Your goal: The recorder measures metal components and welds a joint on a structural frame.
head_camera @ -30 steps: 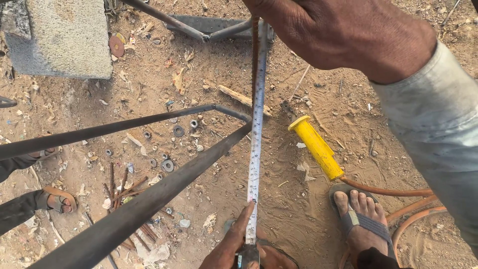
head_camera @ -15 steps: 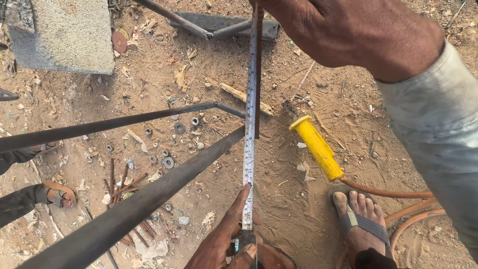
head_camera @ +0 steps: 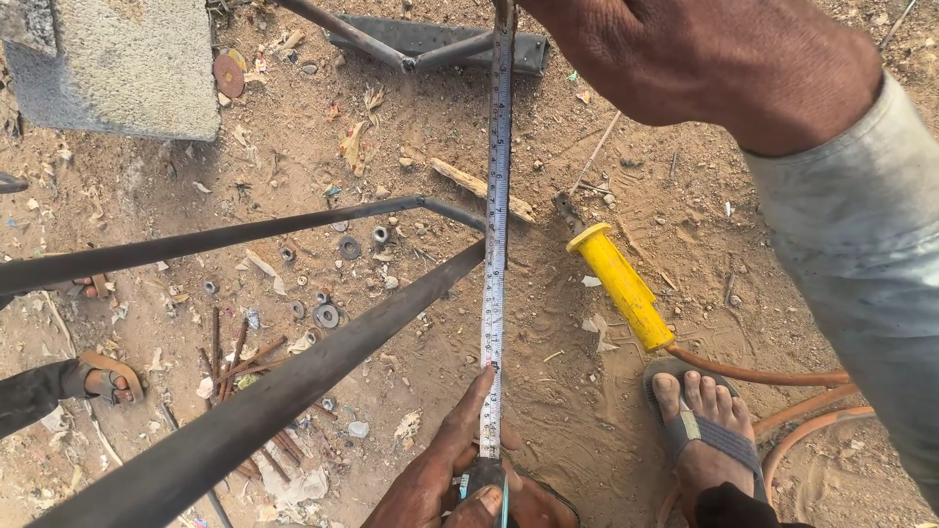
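A white measuring tape (head_camera: 497, 244) is stretched from the top of the view down to the bottom, over a dark metal frame of thin bars (head_camera: 293, 227). My right hand (head_camera: 685, 59), at the top centre with a grey sleeve behind it, grips the tape's upper end against a metal bar. My left hand (head_camera: 460, 479) at the bottom edge holds the tape's case, with one finger lying along the blade. A thick bar (head_camera: 264, 401) of the frame runs diagonally from the lower left up to the tape.
The ground is sandy dirt with scattered washers (head_camera: 327, 315), short rusty rods (head_camera: 240, 357) and wood scraps. A concrete block (head_camera: 127, 68) sits top left. A yellow-handled tool (head_camera: 618, 284) with an orange hose lies by my sandalled foot (head_camera: 704, 425). Another person's sandalled foot (head_camera: 103, 376) is at the left.
My left hand has risen further into view along the tape's lower end. The tape and my right hand have shifted a little to the right in the view.
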